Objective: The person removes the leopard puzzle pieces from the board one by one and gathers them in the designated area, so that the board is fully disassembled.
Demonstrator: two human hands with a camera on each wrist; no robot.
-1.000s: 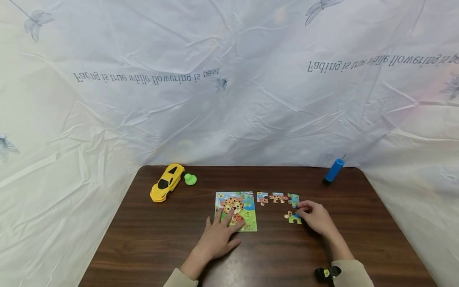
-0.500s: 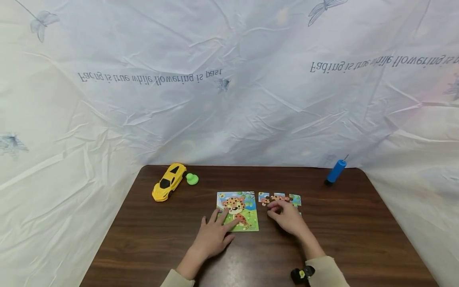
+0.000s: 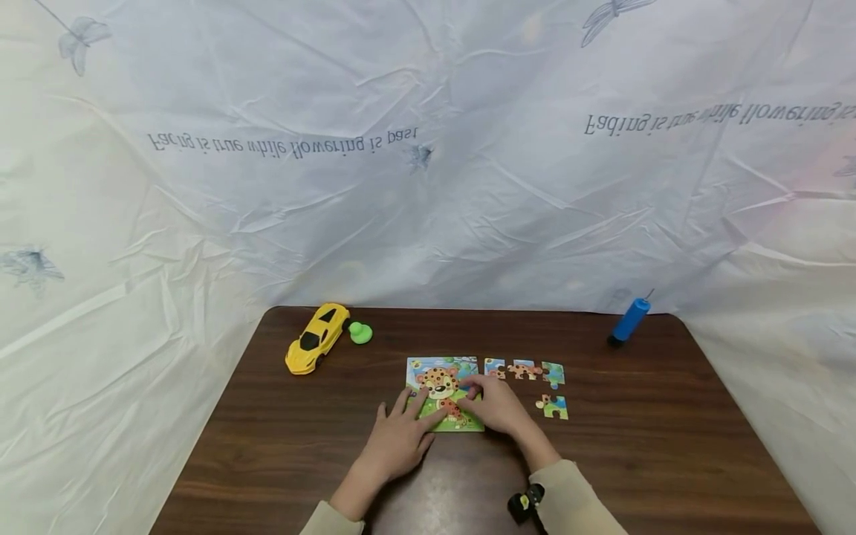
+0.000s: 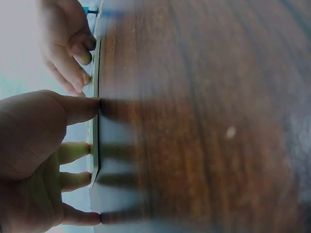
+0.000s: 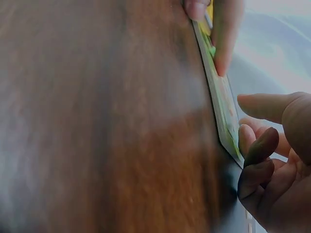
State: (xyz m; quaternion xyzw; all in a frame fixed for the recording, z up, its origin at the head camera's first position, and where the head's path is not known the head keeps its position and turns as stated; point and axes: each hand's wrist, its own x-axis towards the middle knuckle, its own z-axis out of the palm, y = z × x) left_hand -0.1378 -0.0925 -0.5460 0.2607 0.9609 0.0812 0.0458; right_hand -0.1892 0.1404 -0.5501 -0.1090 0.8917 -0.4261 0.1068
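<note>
A square jigsaw puzzle (image 3: 440,375) with a spotted leopard cub lies flat at the middle of the table. My left hand (image 3: 394,442) rests on its lower left part with fingers spread; in the left wrist view the thumb (image 4: 82,109) is at the front edge. Over the puzzle's right side is my right hand (image 3: 498,410). From the right wrist, its thumb (image 5: 262,105) shows apart from the index finger, other fingers loosely bent, nothing held. To the right lie loose puzzle pieces: three in a row, including a corner piece (image 3: 495,368), and one lower piece (image 3: 553,406).
At the back left stand a yellow toy car (image 3: 317,339) and a small green knobbed object (image 3: 360,333). A blue cylinder with a thin metal tip (image 3: 630,321) is at the back right. White printed cloth (image 3: 428,223) hangs behind the table (image 3: 642,416).
My right hand has moved left from the loose pieces to the puzzle's right side. The loose pieces remain where they were, and my left hand has stayed on the puzzle, shifting slightly.
</note>
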